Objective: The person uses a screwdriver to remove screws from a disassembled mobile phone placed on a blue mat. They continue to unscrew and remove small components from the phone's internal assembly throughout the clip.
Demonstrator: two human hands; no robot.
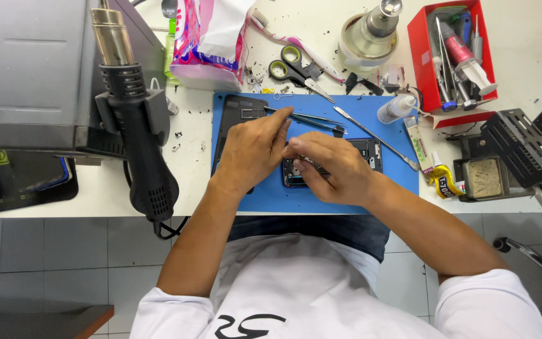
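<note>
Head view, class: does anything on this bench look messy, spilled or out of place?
Yes. Dark specks and scraps are scattered over the white table around the scissors and beside the blue mat. The tissue pack is torn open. Both hands work on the opened phone.

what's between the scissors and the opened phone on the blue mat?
Head view: a pair of tweezers lies across the blue mat between the scissors and the opened phone; the hands cover the phone's left part.

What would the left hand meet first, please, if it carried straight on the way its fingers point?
Probably the tweezers just beyond the left hand, lying on the blue mat; its fingertips seem almost on them already, though height is hard to judge.
</note>
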